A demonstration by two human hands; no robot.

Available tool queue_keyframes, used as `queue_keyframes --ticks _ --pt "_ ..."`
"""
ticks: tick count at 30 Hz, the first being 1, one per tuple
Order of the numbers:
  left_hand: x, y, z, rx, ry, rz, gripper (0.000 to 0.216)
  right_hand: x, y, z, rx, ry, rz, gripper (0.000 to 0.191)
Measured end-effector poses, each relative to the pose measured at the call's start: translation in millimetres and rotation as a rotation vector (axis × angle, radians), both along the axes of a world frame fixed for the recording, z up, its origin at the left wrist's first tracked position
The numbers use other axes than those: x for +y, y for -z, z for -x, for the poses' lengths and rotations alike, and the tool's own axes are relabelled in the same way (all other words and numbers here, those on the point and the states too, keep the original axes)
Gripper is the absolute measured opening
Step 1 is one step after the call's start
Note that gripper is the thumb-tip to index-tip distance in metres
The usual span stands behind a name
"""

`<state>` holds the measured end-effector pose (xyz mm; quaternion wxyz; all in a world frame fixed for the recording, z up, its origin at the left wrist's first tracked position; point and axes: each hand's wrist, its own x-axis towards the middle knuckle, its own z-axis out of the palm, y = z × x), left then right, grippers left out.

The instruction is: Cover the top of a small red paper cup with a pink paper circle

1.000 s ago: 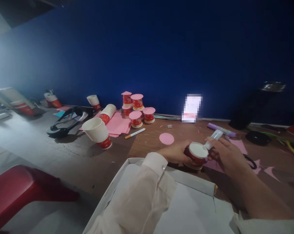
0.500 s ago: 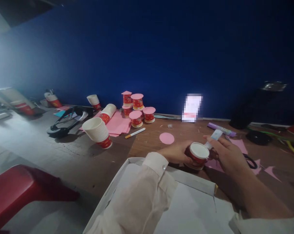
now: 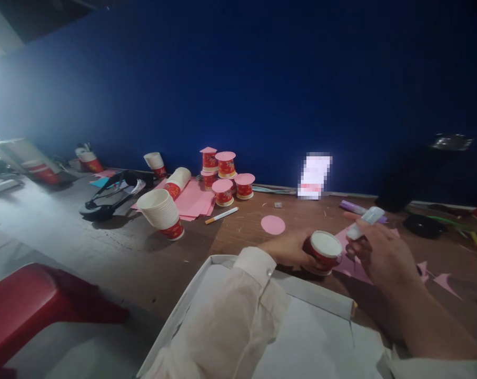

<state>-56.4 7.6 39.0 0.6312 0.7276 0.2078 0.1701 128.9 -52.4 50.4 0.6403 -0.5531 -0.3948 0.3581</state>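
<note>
My left hand (image 3: 291, 250) is wrapped round the side of a red paper cup (image 3: 326, 245); the cup's white round end faces up. In my right hand (image 3: 380, 252) is a whitish glue stick (image 3: 365, 222), gripped between thumb and fingers, tilted and apart from the cup. A pink paper circle (image 3: 273, 225) lies flat on the table just beyond my left hand. Pink paper scraps (image 3: 355, 266) lie beneath and beside my right hand.
Several red cups topped with pink discs (image 3: 226, 164) are stacked at the back. To their left are pink sheets (image 3: 195, 200), a nested cup stack (image 3: 159, 213) and a marker (image 3: 221, 215). A white box lid (image 3: 309, 337) lies in front, a red stool (image 3: 29, 300) at left.
My right hand has moved right with the glue stick, away from the cup's top. My left hand still holds the cup in about the same place.
</note>
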Motion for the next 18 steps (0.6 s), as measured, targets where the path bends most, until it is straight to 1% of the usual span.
queue_keyframes --ticks 2,5,7,9,11,14,16,18 --pt "2 2.5 0 -0.01 -0.073 -0.037 0.057 2 1.9 -2 0.003 0.061 0.036 0.043" --pt "7 8.6 0 -0.051 -0.23 -0.081 0.062 6 10.4 -7 -0.059 0.15 0.09 0.048" --pt "10 13.4 0 -0.066 -0.3 -0.097 0.062 8 16.7 -10 -0.129 0.167 0.098 0.045" --pt "12 16.7 -1 -0.072 -0.331 -0.134 0.061 9 20.6 -10 -0.164 0.144 0.099 0.042" --pt "11 17.3 -2 -0.074 -0.34 -0.172 0.058 10 21.6 -9 -0.159 0.108 0.111 0.044" --pt "9 13.7 -2 -0.105 -0.314 -0.161 0.057 9 19.3 -6 -0.169 0.071 0.143 0.047" --pt "7 10.7 0 -0.114 -0.322 -0.131 0.067 7 17.5 -5 -0.209 0.074 0.171 0.047" --pt "7 8.7 1 -0.067 -0.385 -0.114 0.086 6 17.6 -6 -0.249 0.086 0.183 0.046"
